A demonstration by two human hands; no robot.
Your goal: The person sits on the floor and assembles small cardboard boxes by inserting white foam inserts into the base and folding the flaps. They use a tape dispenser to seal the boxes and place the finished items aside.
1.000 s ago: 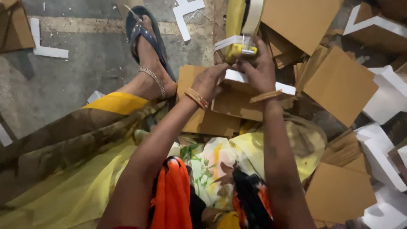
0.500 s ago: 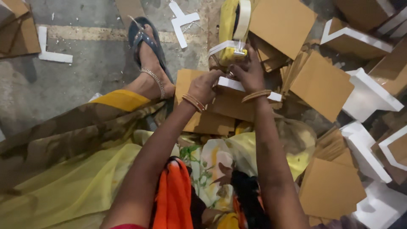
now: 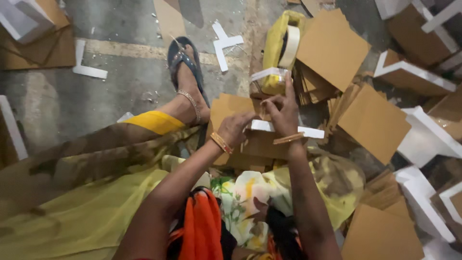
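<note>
While both hands work over lap, white foam strip (image 3: 284, 129) lies crosswise on brown cardboard piece (image 3: 240, 115), long axis left-right. Right hand (image 3: 284, 113) sits right on it, fingers raised, pinching tape end (image 3: 269, 73) just beyond. Left hand (image 3: 237, 129) curled, pressing strip's left end. Yellow tape dispenser (image 3: 279, 48) lies farther ahead on floor (image 3: 120, 86).
</note>
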